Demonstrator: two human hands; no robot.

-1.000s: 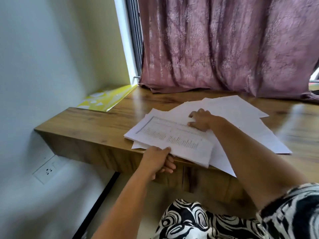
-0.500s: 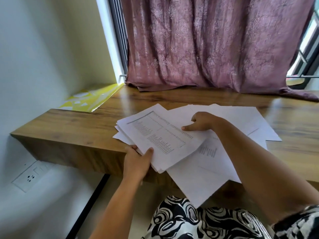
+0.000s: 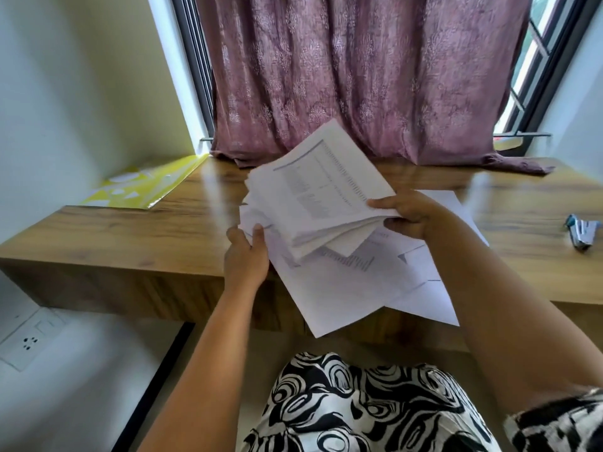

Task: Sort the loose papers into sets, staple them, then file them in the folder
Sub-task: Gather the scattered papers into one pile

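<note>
Both hands hold a stack of printed papers (image 3: pixel 321 194) tilted up off the desk (image 3: pixel 137 236). The left hand (image 3: pixel 246 256) pinches its near left corner, thumb on top; the right hand (image 3: pixel 412 215) has its fingers (image 3: pixel 396 228) curled under the right edge, thumb over the top sheet. The print is rows of small text, too blurred to read. More loose sheets (image 3: pixel 352 288) lie beneath, overhanging the desk's front edge. A yellow folder (image 3: pixel 143 185) lies at the far left corner, a stapler (image 3: pixel 584 231) well apart at the right. A mauve curtain (image 3: pixel 359 76) hangs behind; a wall socket (image 3: pixel 27 340) sits lower left.
</note>
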